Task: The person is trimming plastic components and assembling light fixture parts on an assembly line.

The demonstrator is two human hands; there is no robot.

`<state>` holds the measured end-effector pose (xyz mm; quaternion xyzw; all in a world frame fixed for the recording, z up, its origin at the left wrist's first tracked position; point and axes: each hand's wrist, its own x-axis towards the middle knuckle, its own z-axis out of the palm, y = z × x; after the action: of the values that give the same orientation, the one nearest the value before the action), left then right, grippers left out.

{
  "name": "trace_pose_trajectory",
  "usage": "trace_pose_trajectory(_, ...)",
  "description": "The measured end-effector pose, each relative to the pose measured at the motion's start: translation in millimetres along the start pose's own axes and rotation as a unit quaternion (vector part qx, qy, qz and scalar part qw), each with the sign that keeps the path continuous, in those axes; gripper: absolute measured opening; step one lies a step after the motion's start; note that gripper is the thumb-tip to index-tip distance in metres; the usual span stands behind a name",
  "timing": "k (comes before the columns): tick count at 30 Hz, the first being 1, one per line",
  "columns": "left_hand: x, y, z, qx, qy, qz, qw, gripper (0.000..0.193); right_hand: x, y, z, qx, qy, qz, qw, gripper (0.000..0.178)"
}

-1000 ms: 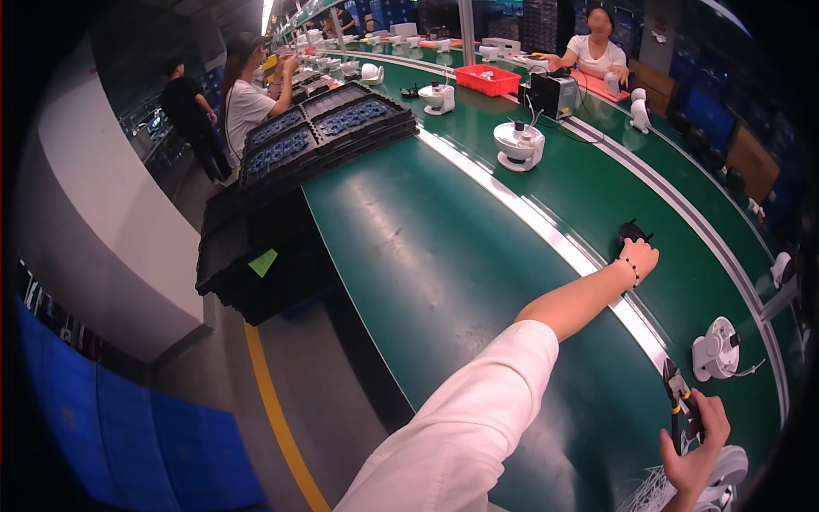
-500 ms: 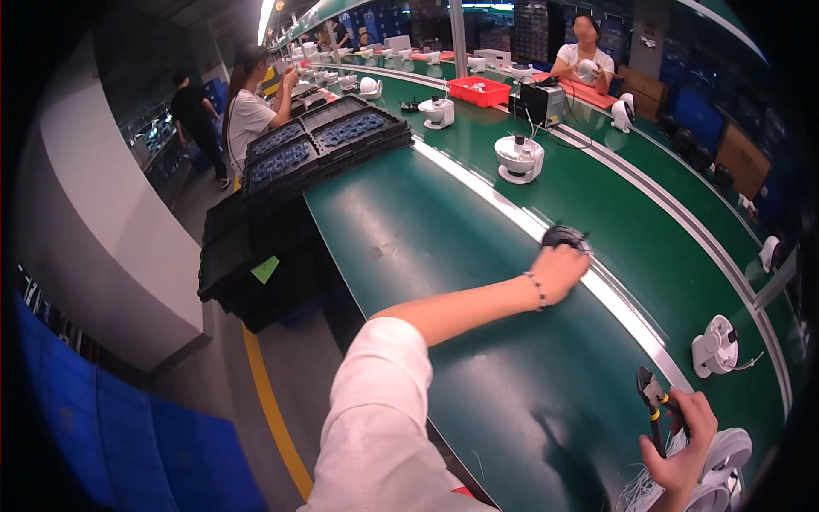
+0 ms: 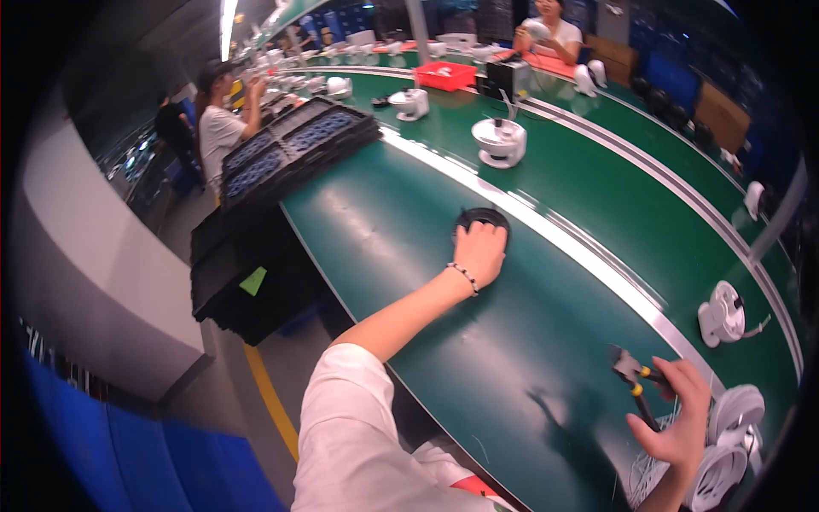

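My left hand (image 3: 480, 256) reaches out over the green work surface (image 3: 401, 205), fingers curled down over a black round part (image 3: 483, 217). Most of that part is hidden beneath the hand, so its exact kind does not show. My right hand (image 3: 682, 414) is at the near right, closed around cutting pliers (image 3: 633, 375) with black and yellow handles, jaws pointing away from me. Beside this hand lie thin white wires (image 3: 646, 478) and white plastic housings (image 3: 715, 478).
A metal rail (image 3: 589, 256) separates my surface from the green conveyor, where a white device (image 3: 499, 141) and an open white housing (image 3: 722, 314) stand. Black trays (image 3: 299, 141) are stacked at the far left. A red bin (image 3: 445, 77) sits farther back. Co-workers stand beyond.
My left hand has brought the black round part left, off the rail and onto the green surface. The right hand keeps the pliers near the white housings. The whole view has shifted somewhat.
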<state>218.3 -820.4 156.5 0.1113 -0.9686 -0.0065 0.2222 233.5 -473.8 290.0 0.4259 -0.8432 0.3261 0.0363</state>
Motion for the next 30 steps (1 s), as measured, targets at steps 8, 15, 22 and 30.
trace_pose_trajectory(8, 12, 68, -25, -0.237, 0.17, 0.208, 0.934, 0.023, -15, 15, 82, -0.054, -0.17, -0.02, 0.984, 0.054)
trace_pose_trajectory(15, 18, 166, 3, -0.382, 0.032, 0.339, 0.859, 0.018, -54, 58, 143, -0.037, -0.071, -0.042, 0.996, 0.068)
trace_pose_trajectory(22, 18, 204, 83, -0.556, -0.215, 0.18, 0.782, 0.015, -136, 28, 88, -0.003, 0.158, 0.067, 0.985, 0.069)
trace_pose_trajectory(30, 27, 153, 117, -0.529, -0.263, 0.109, 0.8, 0.026, -315, -63, -37, -0.432, 0.35, 0.397, 0.73, 0.027)
